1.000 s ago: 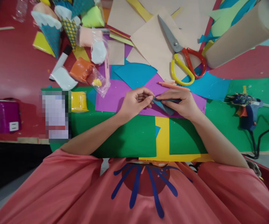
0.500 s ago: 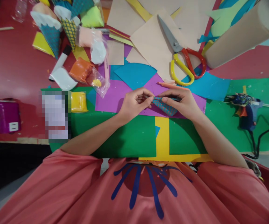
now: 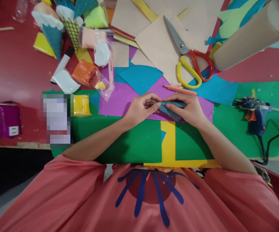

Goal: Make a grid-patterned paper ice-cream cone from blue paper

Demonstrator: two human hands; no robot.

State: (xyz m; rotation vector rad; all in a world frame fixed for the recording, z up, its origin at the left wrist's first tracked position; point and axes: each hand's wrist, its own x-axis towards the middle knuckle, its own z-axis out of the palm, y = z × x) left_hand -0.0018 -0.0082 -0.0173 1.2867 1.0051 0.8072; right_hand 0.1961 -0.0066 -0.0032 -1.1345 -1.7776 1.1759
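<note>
Between my hands is a small blue paper cone (image 3: 171,111) with a crossed line pattern, lying nearly sideways above a purple sheet (image 3: 115,100). My left hand (image 3: 145,108) pinches its left, narrower end between thumb and fingers. On the right, my right hand (image 3: 186,104) has its thumb along the near side and its fingers behind; part of the cone is hidden there. An orange pen (image 3: 180,90) lies just beyond my right fingers. Farther out rests a blue paper fan shape (image 3: 141,78).
Large scissors (image 3: 186,53) lie on beige sheets. A glue gun (image 3: 257,119) stands at right, below a beige roll (image 3: 253,35). Finished paper cones (image 3: 53,38), an orange clay packet (image 3: 84,72) and a marker (image 3: 62,64) crowd the back left. A yellow packet (image 3: 82,105) lies beside a blurred-out rectangle.
My left hand has shifted slightly right along the cone, and my right thumb has moved a little left. The fingers of both hands now sit closer together. The surrounding things stay put.
</note>
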